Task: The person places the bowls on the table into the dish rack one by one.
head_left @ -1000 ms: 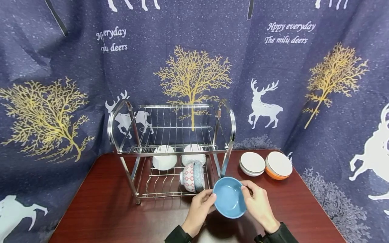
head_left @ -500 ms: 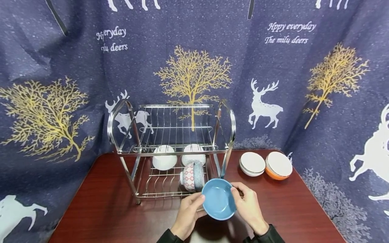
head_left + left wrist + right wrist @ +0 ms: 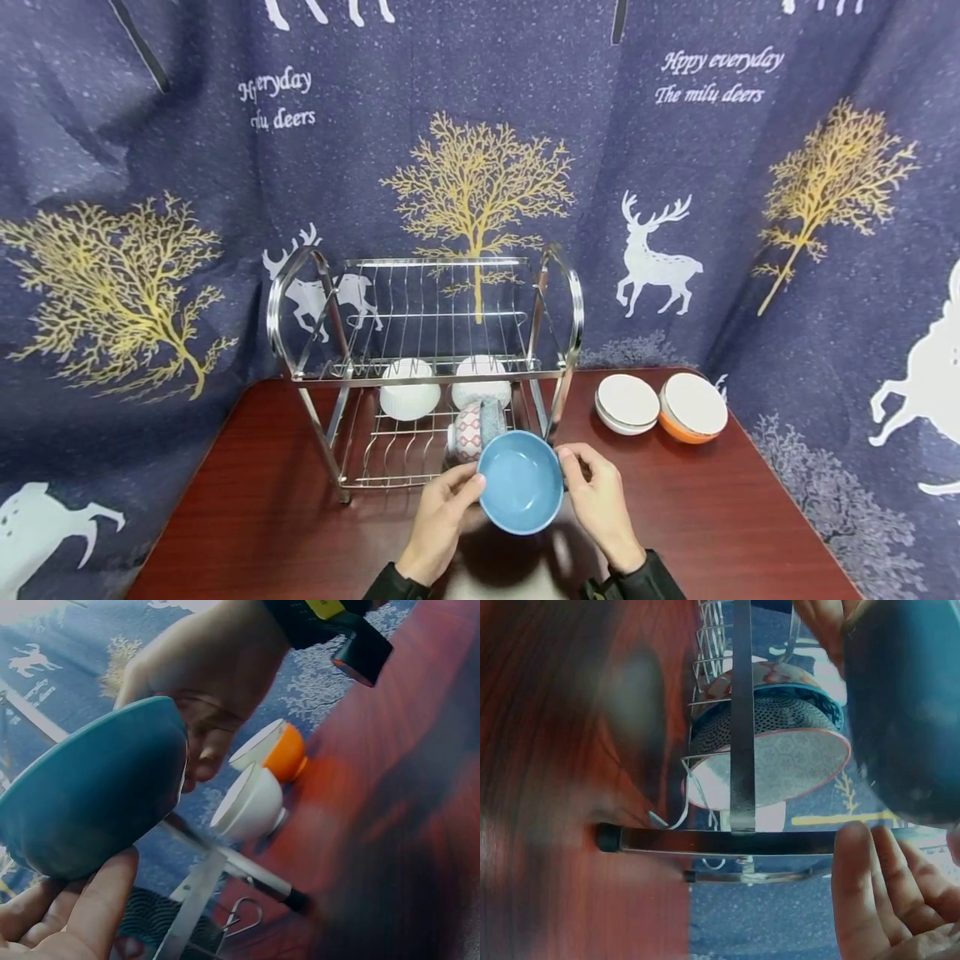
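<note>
Dish rack [image 3: 442, 380] stands on the table [image 3: 232, 508], a red-patterned bowl [image 3: 467, 433] on its lower tier. Left hand [image 3: 435, 521]: grip holds the blue bowl [image 3: 521, 483] at its left side. The round bowl sits between the hands, before the rack's front right, opening toward the wearer. Right hand [image 3: 602, 507]: grip pinches the right rim, neither hand clearly nearer.

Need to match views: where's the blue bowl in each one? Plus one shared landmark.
Head: blue bowl below centre, slightly right, between the left hand and right hand.
Left wrist: left side, mid-height, reaching the left edge.
Right wrist: upper right, cut off by the frame.
Shared landmark: metal rack, whose bars show in both wrist views.
</note>
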`<state>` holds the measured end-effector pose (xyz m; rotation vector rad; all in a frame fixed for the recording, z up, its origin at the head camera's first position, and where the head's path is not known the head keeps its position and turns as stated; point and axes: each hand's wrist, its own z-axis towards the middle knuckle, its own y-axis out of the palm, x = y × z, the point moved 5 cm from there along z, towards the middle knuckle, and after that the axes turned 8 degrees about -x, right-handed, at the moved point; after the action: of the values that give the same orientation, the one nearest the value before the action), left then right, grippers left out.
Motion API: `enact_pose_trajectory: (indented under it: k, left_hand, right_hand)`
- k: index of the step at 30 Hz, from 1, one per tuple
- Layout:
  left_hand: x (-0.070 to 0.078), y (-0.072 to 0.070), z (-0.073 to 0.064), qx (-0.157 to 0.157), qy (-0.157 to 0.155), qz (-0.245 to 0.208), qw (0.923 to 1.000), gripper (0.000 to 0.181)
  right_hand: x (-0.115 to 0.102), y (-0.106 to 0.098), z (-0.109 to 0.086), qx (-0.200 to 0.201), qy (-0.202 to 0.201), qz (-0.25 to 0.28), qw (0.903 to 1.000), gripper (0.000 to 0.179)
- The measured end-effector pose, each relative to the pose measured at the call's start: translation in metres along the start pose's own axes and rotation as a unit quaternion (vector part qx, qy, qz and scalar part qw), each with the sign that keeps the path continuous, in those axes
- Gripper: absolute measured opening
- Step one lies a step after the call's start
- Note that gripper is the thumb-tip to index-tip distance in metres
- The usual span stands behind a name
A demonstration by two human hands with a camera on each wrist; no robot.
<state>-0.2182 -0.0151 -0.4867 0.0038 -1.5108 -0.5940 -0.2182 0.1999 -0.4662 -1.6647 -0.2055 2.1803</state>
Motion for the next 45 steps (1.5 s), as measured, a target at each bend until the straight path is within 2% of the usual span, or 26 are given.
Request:
enact_pose_trajectory:
  k: [4,11,16,22,25,28,33,36,42,45]
  left_hand:
    - [0.009,-0.007,-0.004,0.024,0.027,-0.003,0.9993,0.042]
    - [0.027,-0.024,-0.010,0.077,0.071,-0.001,0.9945,0.041]
    - [0.040,-0.037,-0.012,0.134,0.096,0.039,0.9856,0.039]
    - [0.048,-0.047,-0.012,0.194,0.113,0.100,0.9694,0.043]
    - [0.052,-0.052,-0.013,0.223,0.121,0.145,0.9563,0.045]
    - [0.056,-0.054,-0.014,0.245,0.144,0.195,0.9389,0.048]
    - [0.059,-0.057,-0.017,0.275,0.207,0.281,0.8957,0.054]
    - [0.056,-0.057,-0.016,0.289,0.224,0.321,0.8737,0.056]
    - [0.043,-0.058,-0.009,0.314,0.224,0.360,0.8495,0.055]
    - [0.037,-0.056,-0.006,0.321,0.232,0.382,0.8348,0.055]
  right_hand:
    - [0.007,0.003,0.003,0.013,0.003,0.027,0.9995,0.013]
    - [0.017,0.010,0.007,0.021,0.029,-0.004,0.9993,0.021]
    - [0.019,0.014,0.010,0.016,0.044,-0.007,0.9989,0.025]
    - [0.018,0.016,0.011,0.020,0.019,-0.024,0.9993,0.026]
    - [0.018,0.017,0.011,0.020,0.020,-0.018,0.9994,0.025]
    - [0.019,0.018,0.011,0.018,0.029,-0.012,0.9993,0.024]
    - [0.018,0.019,0.010,0.014,0.032,-0.014,0.9993,0.024]
    - [0.017,0.019,0.010,0.016,0.032,-0.020,0.9992,0.024]
    - [0.019,0.019,0.011,0.020,0.019,-0.032,0.9991,0.024]
    - [0.018,0.019,0.011,0.023,0.010,-0.032,0.9992,0.024]
